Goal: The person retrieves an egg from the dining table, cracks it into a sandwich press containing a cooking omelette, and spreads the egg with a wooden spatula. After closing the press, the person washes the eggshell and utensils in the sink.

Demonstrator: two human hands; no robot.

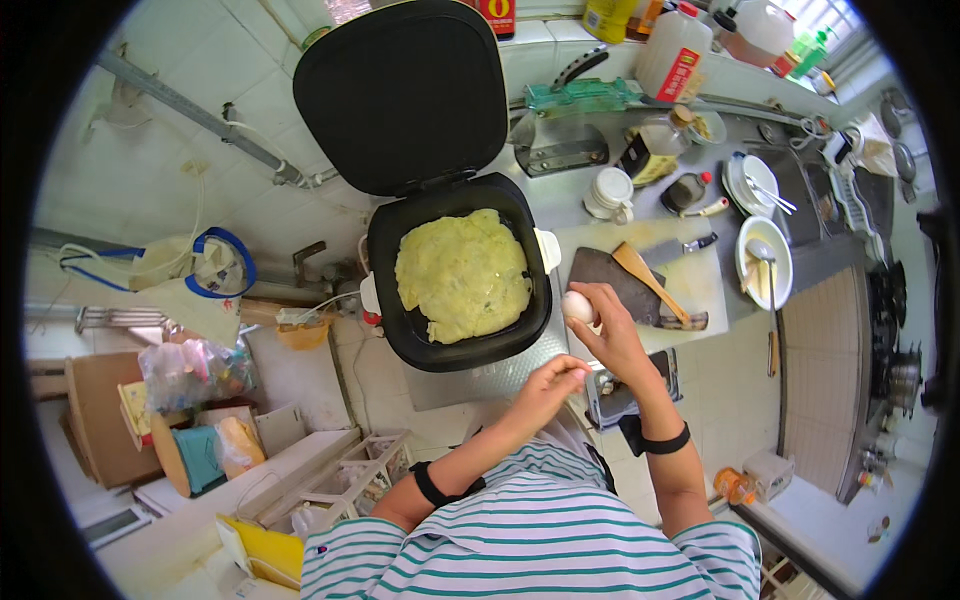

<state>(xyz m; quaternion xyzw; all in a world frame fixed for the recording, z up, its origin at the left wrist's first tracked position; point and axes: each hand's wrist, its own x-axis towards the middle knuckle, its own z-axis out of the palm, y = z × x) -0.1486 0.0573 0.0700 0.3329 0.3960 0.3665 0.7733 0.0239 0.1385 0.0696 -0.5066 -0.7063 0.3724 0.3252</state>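
My right hand (615,326) holds a whole pale egg (577,307) between thumb and fingers, just beyond the right rim of a black electric pan (382,330). Lower down, my left hand (553,384) hangs near the counter's front edge, fingers loosely curled, with nothing seen in it. A yellowish flat pancake (465,274) with ragged edges covers most of the pan's floor. The pan's black lid (405,97) stands raised at the back. Beyond the egg lies a pale cutting board (705,285), bearing a dark cleaver-like blade (600,274), a wooden spatula (649,281) and a black-handled knife (679,249).
Right of the board sit a white bowl (785,262) with a ladle (771,300) across it and stacked plates (739,187). Behind are a white lidded jar (609,193), an oil bottle (660,142) and a knife rack (559,146). A white pan handle (548,250) juts right.
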